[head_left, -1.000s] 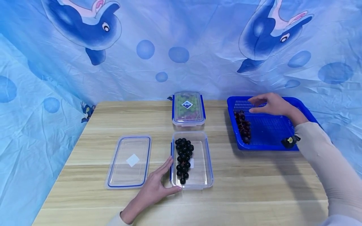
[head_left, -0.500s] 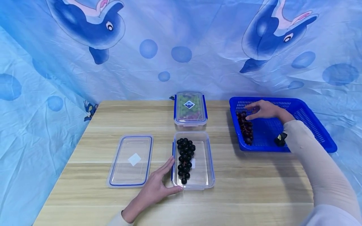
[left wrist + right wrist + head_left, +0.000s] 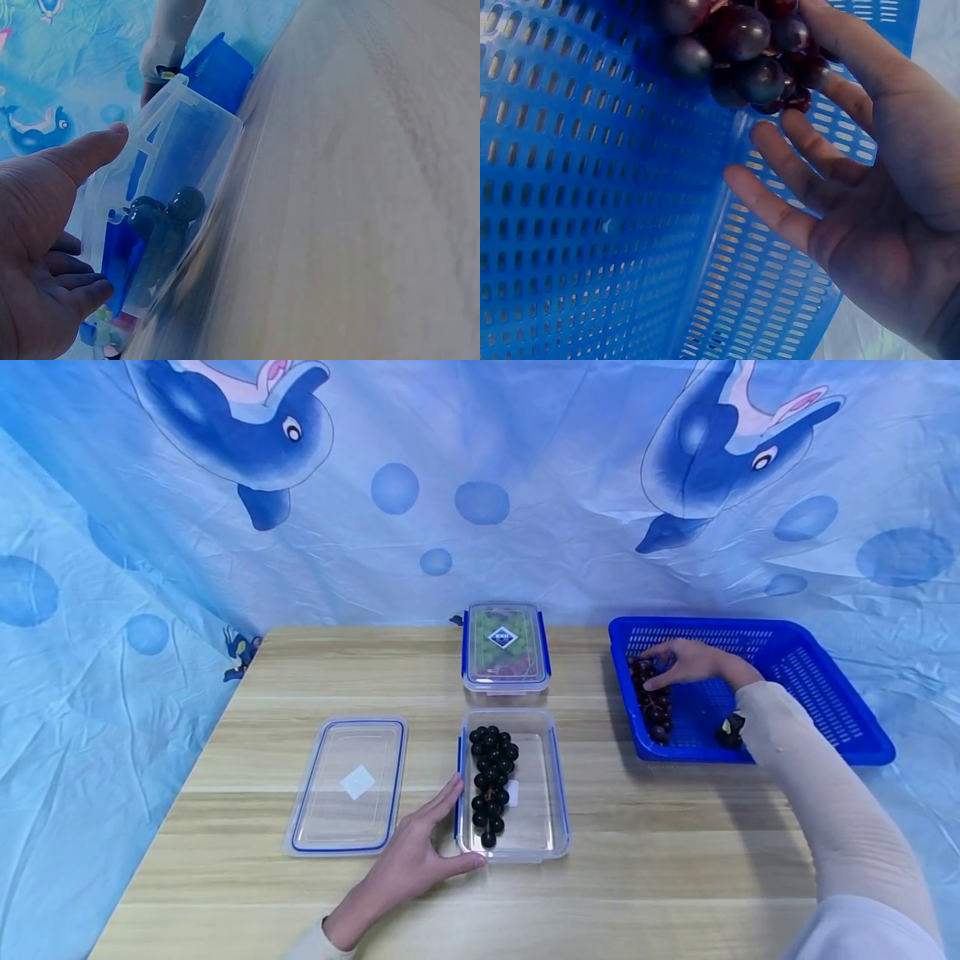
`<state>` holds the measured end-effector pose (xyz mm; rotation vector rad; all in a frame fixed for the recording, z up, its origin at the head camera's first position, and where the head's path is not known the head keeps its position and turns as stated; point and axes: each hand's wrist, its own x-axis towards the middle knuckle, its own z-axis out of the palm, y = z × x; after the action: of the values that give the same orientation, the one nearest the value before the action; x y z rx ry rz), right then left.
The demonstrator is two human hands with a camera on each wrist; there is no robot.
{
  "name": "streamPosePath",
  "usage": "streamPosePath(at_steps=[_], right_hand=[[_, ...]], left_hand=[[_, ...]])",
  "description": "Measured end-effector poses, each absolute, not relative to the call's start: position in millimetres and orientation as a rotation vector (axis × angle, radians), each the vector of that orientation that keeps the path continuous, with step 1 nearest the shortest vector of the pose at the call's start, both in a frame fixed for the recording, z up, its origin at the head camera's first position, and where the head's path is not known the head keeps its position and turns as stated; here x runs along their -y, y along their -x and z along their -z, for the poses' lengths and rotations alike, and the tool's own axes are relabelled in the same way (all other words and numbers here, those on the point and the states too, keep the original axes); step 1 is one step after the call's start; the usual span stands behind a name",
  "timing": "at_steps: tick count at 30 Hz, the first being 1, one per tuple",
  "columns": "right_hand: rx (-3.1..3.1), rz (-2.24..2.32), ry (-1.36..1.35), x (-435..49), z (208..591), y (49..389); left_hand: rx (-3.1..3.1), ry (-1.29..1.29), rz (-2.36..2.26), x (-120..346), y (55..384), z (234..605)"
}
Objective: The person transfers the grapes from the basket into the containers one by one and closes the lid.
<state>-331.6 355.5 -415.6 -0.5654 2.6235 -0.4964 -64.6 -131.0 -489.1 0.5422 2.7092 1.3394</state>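
My left hand (image 3: 411,853) rests at the near left corner of a clear plastic food container (image 3: 536,810), its thumb along the front side and its fingers at the left side. A bunch of black grapes (image 3: 491,781) lies in that container, along its left half. In the blue basket (image 3: 750,752), my right hand (image 3: 688,662) has thumb and fingers around the upper part of a bunch of dark red grapes (image 3: 658,714). In the right wrist view, the thumb and index finger meet the red grapes (image 3: 739,34), while the other fingers are spread below them.
A lid with a blue seal (image 3: 347,785) lies flat left of the container. Behind the container stands a lidded box (image 3: 506,647) with green and reddish fruit inside. A blue dolphin-print cloth (image 3: 480,552) hangs behind the wooden table (image 3: 247,893).
My right hand has moved left and down, from above the basket onto the red grapes. The left hand stays at the container. The head view has shifted slightly.
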Motion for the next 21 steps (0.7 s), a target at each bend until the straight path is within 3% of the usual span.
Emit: streamPosePath(at_steps=[21], right_hand=[[-2.645, 0.518, 0.524, -351.8, 425.6, 335.6]], left_hand=[[-2.703, -0.536, -1.343, 132.5, 65.3, 483.6]])
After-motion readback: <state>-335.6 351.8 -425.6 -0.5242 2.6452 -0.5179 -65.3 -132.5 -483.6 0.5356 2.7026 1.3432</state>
